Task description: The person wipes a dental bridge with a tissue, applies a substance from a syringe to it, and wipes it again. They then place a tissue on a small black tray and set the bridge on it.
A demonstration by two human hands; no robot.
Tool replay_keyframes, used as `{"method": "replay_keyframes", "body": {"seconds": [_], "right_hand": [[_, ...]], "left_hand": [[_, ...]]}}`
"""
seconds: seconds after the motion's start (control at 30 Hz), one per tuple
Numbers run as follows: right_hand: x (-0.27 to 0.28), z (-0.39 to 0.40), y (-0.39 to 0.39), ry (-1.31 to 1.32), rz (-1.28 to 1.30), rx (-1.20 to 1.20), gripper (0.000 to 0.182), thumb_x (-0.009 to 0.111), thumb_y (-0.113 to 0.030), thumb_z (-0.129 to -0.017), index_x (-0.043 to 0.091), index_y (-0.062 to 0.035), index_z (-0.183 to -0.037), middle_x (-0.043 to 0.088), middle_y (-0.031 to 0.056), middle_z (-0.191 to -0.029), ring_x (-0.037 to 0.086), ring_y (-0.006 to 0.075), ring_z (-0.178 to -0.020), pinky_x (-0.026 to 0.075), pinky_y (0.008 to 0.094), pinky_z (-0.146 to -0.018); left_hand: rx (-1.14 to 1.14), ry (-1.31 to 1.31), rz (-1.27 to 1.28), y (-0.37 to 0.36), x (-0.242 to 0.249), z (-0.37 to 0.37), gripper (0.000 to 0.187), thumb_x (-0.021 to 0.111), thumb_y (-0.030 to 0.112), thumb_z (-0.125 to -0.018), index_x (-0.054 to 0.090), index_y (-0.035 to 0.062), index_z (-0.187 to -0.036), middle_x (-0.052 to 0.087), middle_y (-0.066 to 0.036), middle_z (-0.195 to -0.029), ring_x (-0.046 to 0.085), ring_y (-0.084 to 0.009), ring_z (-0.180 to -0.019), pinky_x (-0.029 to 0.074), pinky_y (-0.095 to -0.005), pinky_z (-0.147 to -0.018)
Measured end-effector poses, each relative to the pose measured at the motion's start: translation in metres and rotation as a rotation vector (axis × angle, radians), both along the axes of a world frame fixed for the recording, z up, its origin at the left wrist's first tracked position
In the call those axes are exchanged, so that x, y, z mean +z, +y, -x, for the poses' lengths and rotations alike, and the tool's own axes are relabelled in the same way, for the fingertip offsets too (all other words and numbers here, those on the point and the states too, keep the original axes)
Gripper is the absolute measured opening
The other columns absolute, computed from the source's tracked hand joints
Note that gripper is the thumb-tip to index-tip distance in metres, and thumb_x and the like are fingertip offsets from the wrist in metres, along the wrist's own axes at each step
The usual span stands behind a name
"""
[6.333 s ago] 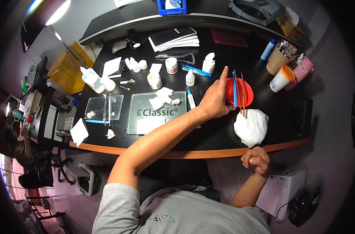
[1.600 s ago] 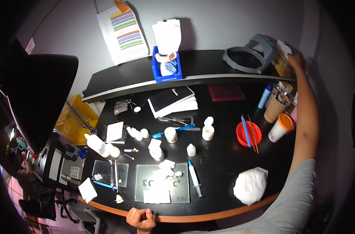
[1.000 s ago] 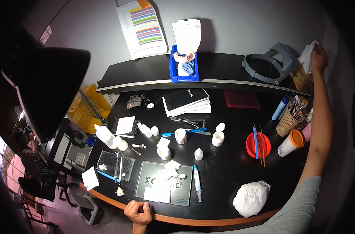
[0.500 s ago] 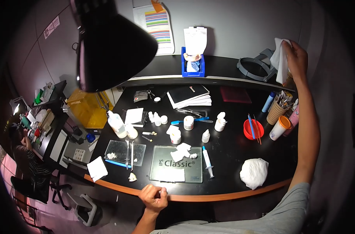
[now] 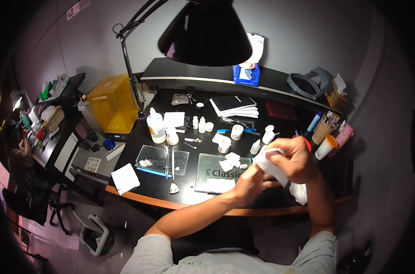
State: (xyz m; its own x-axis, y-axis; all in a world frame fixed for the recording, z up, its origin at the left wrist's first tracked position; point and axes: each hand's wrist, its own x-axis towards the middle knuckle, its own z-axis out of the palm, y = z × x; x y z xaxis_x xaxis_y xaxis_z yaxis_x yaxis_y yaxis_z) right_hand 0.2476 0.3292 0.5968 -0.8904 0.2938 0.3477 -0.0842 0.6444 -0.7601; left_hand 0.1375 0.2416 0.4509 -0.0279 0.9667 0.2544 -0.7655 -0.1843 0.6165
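Above the right half of the desk, my right hand (image 5: 296,160) is closed on a white tissue (image 5: 274,168), which hangs folded and creased from the fingers. My left hand (image 5: 250,183) meets it from the left, its fingers pinching the tissue's near side; part of the grip is hidden. Below the left hand lies a glass slab (image 5: 205,171) lettered "Classic", with crumpled white paper (image 5: 231,160) and a flat white sheet (image 5: 220,185) on it. A round white wrapped bundle (image 5: 299,194) sits partly hidden beneath my right hand.
A black lamp (image 5: 205,36) hangs over the desk. Small white jars (image 5: 224,145) and bottles (image 5: 156,128) stand mid-desk. Left are a second glass plate (image 5: 178,160) with tweezers (image 5: 167,160). A brush holder (image 5: 325,129) stands right; a tissue box (image 5: 336,98) is behind. A person (image 5: 27,157) sits far left.
My right hand has brought the tissue from the shelf at the back right down over the desk. My left hand has risen from the desk's front edge to meet it. The view has shifted.
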Motion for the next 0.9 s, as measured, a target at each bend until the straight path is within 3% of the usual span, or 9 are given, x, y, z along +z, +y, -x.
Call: {"method": "replay_keyframes", "body": {"seconds": [0.03, 0.1, 0.13, 0.17, 0.23, 0.27, 0.43, 0.57, 0.9], "right_hand": [[-0.008, 0.007, -0.004, -0.036, -0.120, -0.024, 0.012, 0.064, -0.004, -0.090, 0.072, 0.0050, -0.094, 0.070, 0.0121, -0.070, 0.065, 0.0092, -0.065, 0.050, 0.0287, -0.059], [-0.029, 0.020, -0.003, 0.010, -0.285, -0.105, 0.012, 0.066, -0.005, -0.091, 0.071, 0.0055, -0.093, 0.066, 0.0074, -0.064, 0.059, 0.0062, -0.059, 0.046, 0.0264, -0.054], [-0.039, 0.024, 0.000, -0.020, -0.341, -0.160, 0.013, 0.065, -0.007, -0.091, 0.071, 0.0045, -0.094, 0.065, 0.0131, -0.062, 0.064, 0.0119, -0.056, 0.047, 0.0296, -0.053], [-0.046, 0.028, 0.000, -0.037, -0.453, -0.188, 0.018, 0.062, -0.011, -0.090, 0.070, 0.0027, -0.100, 0.066, 0.0205, -0.067, 0.070, 0.0296, -0.059, 0.052, 0.0394, -0.056], [-0.060, 0.033, -0.001, -0.098, -0.543, -0.249, 0.025, 0.057, -0.015, -0.089, 0.066, 0.0010, -0.107, 0.066, 0.0263, -0.071, 0.068, 0.0446, -0.068, 0.054, 0.0501, -0.063], [-0.063, 0.035, -0.003, -0.179, -0.530, -0.254, 0.029, 0.054, -0.016, -0.088, 0.061, -0.0006, -0.112, 0.066, 0.0275, -0.072, 0.067, 0.0483, -0.070, 0.054, 0.0548, -0.067], [-0.083, 0.034, 0.009, -0.216, -0.540, -0.187, 0.028, 0.054, -0.013, -0.087, 0.050, -0.0006, -0.112, 0.063, 0.0272, -0.066, 0.065, 0.0478, -0.063, 0.052, 0.0576, -0.059], [-0.091, 0.030, 0.013, -0.198, -0.607, -0.110, 0.026, 0.055, -0.010, -0.087, 0.048, 0.0018, -0.109, 0.062, 0.0267, -0.064, 0.065, 0.0477, -0.061, 0.052, 0.0571, -0.057], [-0.090, 0.027, 0.032, -0.329, -0.497, 0.073, 0.023, 0.057, 0.000, -0.084, 0.046, 0.0019, -0.104, 0.064, 0.0305, -0.079, 0.065, 0.0517, -0.082, 0.051, 0.0580, -0.072]], "left_hand": [[-0.022, -0.076, -0.014, 0.000, 0.004, -0.007, 0.058, 0.038, 0.047, -0.107, 0.038, 0.0107, -0.152, 0.046, -0.010, -0.151, 0.047, -0.0265, -0.139, 0.037, -0.0554, -0.114], [0.065, -0.146, 0.027, 0.007, 0.001, -0.012, 0.047, 0.033, 0.032, -0.106, 0.042, 0.0071, -0.145, 0.051, -0.014, -0.144, 0.052, -0.0270, -0.134, 0.042, -0.0511, -0.113], [0.103, -0.167, 0.078, 0.012, -0.004, -0.010, 0.046, 0.033, 0.029, -0.106, 0.043, 0.0061, -0.144, 0.051, -0.015, -0.143, 0.053, -0.0277, -0.134, 0.043, -0.0499, -0.113], [0.137, -0.183, 0.132, 0.016, -0.009, -0.010, 0.045, 0.032, 0.025, -0.105, 0.043, 0.0050, -0.143, 0.052, -0.017, -0.142, 0.053, -0.0284, -0.133, 0.044, -0.0487, -0.113], [0.202, -0.326, 0.205, 0.015, -0.008, -0.010, 0.043, 0.028, 0.018, -0.103, 0.045, 0.0026, -0.140, 0.053, -0.019, -0.139, 0.054, -0.0309, -0.132, 0.045, -0.0488, -0.113], [0.193, -0.367, 0.230, 0.013, -0.012, -0.007, 0.043, 0.028, 0.018, -0.103, 0.045, 0.0027, -0.139, 0.054, -0.019, -0.139, 0.054, -0.0312, -0.132, 0.045, -0.0496, -0.113], [0.239, -0.455, 0.328, 0.012, -0.015, -0.005, 0.040, 0.030, 0.015, -0.104, 0.047, 0.0036, -0.139, 0.056, -0.018, -0.137, 0.056, -0.0305, -0.130, 0.047, -0.0499, -0.112], [0.253, -0.502, 0.361, 0.014, -0.032, -0.009, 0.035, 0.033, 0.018, -0.107, 0.050, 0.0032, -0.134, 0.059, -0.013, -0.133, 0.059, -0.0256, -0.126, 0.050, -0.0444, -0.108], [0.344, -0.453, 0.408, 0.015, -0.024, -0.015, 0.030, 0.039, 0.017, -0.107, 0.055, 0.0002, -0.127, 0.063, -0.013, -0.128, 0.061, -0.0239, -0.122, 0.046, -0.0441, -0.112]]}}
